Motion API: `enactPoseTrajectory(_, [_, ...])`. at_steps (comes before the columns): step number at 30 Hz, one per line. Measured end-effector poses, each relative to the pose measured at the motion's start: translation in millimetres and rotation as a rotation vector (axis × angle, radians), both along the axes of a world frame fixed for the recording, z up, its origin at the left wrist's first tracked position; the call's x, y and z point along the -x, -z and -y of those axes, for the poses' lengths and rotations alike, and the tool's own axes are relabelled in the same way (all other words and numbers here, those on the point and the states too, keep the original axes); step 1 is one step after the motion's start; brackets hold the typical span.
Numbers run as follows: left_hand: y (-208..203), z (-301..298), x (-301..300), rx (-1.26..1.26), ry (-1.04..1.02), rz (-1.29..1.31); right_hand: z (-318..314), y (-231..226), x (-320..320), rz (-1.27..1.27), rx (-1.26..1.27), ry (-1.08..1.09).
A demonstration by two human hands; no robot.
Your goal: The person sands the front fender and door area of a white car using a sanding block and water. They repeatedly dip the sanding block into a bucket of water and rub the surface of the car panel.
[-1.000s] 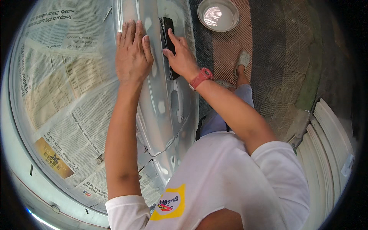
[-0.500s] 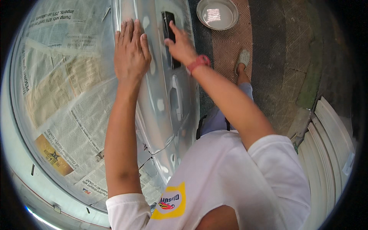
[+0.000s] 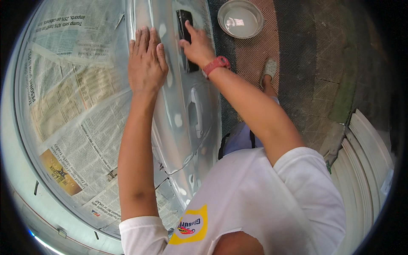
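My left hand lies flat on the upper edge of a silvery-grey car door, its fingers stretched forward. To its right, my right hand grips a long black sanding block that rests lengthwise against the door's side. Its index finger points along the block and the thumb sits at the left edge. The other fingers are partly hidden. A door handle is just nearer to me than the block. Pale patches mark the door's surface around both hands.
Newspaper sheets cover the window area on the left. A round metal basin of cloudy liquid stands on the patterned floor mat at the far right. Ribbed pale panels are at the lower right, beside my body.
My right hand and the sanding block have slid a little farther from me along the door, away from the handle. My left hand stays flat in nearly the same place.
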State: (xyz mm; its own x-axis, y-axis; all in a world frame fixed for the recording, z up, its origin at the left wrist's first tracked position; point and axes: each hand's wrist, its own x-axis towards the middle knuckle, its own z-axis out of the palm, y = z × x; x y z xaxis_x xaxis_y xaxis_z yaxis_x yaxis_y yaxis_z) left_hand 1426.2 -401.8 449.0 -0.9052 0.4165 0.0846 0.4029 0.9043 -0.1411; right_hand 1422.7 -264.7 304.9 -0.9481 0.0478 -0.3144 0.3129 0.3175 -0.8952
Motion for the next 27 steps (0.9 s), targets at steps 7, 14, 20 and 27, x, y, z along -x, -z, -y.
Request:
enactPoseTrajectory(7, [-2, -6, 3, 0.013, 0.008, 0.018, -4, 8, 19, -0.009, 0.014, 0.046])
enactPoseTrajectory(14, [1, -2, 2, -0.004, 0.004, 0.013, 7, 4, -16, -0.092, 0.088, 0.032])
enactPoseTrajectory(20, [-2, -2, 3, 0.016, 0.0, 0.024, -7, 1, 20, 0.08, 0.01, 0.028])
enactPoseTrajectory(27, [-2, -5, 3, -0.007, 0.007, 0.012, 10, 0, -30, -0.123, 0.102, 0.064])
